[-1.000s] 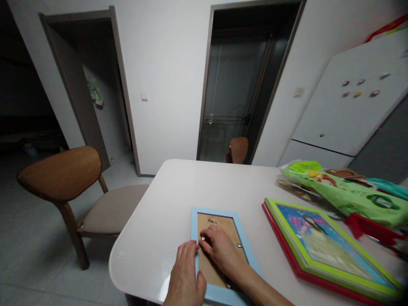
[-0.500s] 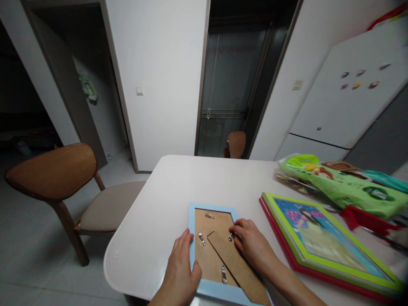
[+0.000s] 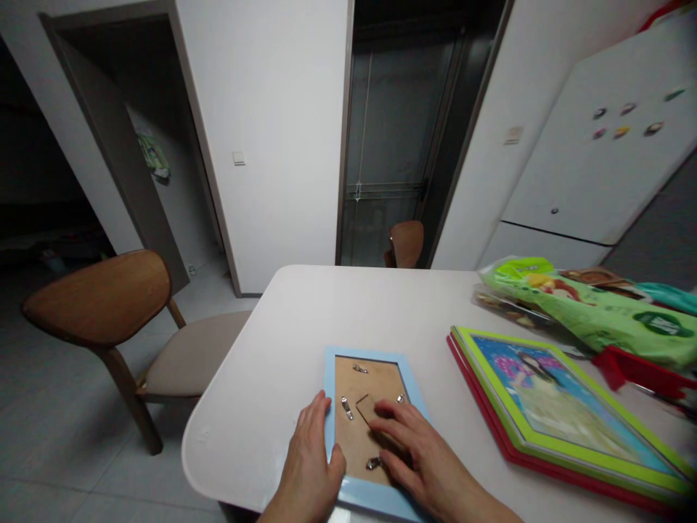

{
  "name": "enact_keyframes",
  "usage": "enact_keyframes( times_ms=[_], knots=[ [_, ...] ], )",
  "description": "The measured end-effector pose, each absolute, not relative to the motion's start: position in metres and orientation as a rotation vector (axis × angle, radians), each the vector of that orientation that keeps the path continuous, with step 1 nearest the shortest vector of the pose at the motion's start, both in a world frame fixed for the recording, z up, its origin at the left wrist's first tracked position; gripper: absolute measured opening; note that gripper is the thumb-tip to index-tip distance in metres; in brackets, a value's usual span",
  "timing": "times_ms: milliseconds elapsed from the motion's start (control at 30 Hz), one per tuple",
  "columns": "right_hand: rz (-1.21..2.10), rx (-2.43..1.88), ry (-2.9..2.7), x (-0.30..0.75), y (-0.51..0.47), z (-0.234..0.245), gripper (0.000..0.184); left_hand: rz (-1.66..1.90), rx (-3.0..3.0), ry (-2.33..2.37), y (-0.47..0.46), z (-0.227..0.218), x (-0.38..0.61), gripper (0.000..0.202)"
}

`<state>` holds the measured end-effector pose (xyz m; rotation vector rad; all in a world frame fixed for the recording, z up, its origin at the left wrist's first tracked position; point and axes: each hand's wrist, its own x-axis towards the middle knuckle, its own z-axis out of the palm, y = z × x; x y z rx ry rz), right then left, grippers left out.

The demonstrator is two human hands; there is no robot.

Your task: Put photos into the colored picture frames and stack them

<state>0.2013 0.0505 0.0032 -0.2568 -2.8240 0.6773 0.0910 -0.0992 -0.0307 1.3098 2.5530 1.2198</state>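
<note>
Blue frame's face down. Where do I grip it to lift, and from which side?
Probably the left long rail of the blue frame, from the left: it lies flat, the rail is bare beyond the left hand, and the right hand covers the backing.

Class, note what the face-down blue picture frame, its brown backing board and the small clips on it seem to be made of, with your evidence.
Blue frame: probably painted wood or plastic; even, smooth pale-blue surface. Backing board: likely fibreboard or cardboard; flat, matt brown, no grain visible. Clips: metal, judging by their bright silvery glint.
</note>
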Motion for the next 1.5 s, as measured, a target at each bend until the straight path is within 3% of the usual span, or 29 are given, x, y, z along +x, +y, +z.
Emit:
enact_keyframes(
  times_ms=[100, 233, 367, 500, 600, 800, 933, 1033, 1167, 1267, 1400, 1500],
  knots=[
    [0.621, -0.482, -2.8, 0.201, 0.054, 0.0, 0.041, 1.239, 1.265, 2.539, -0.1, -0.03, 0.091, 0.052],
    [0.715, -0.51, -2.765, 0.198, 0.056, 0.003, 0.039, 1.302, 1.168, 2.487, -0.1, -0.027, 0.089, 0.049],
    [0.708, -0.559, -2.73, 0.197, 0.056, 0.02, 0.037, 1.38, 1.098, 2.405, -0.095, -0.014, 0.092, 0.031],
    [0.688, -0.505, -2.665, 0.198, 0.049, 0.041, 0.035, 1.759, 0.899, 2.177, -0.083, 0.001, 0.093, 0.016],
    [0.791, -0.449, -2.587, 0.201, 0.052, 0.046, 0.035, 1.889, 0.66, 1.941, -0.087, 0.007, 0.083, 0.02],
    [0.598, -0.863, -2.597, 0.212, 0.092, 0.008, 0.046, 1.877, 0.478, 1.918, -0.139, 0.007, 0.045, 0.025],
    [0.586, -0.922, -2.688, 0.211, 0.102, -0.009, 0.052, 1.854, 0.375, 1.975, -0.173, -0.002, 0.022, 0.023],
    [0.776, -1.03, -2.558, 0.208, 0.1, -0.002, 0.051, 1.766, 0.377, 2.103, -0.185, -0.007, 0.008, 0.028],
    [1.602, -1.041, -2.083, 0.212, 0.092, 0.021, 0.061, 1.544, 0.728, 2.692, -0.177, -0.002, 0.013, 0.041],
    [2.071, -0.886, -1.754, 0.217, 0.079, 0.037, 0.069, 1.477, 1.095, 2.697, -0.146, 0.007, 0.052, 0.043],
    [2.153, -0.838, -1.645, 0.216, 0.062, 0.052, 0.077, 1.293, 1.687, 2.238, -0.091, 0.019, 0.123, 0.065],
    [2.051, -0.835, -1.727, 0.212, 0.06, 0.054, 0.08, 1.292, 1.897, 2.128, -0.067, 0.032, 0.149, 0.059]
  ],
)
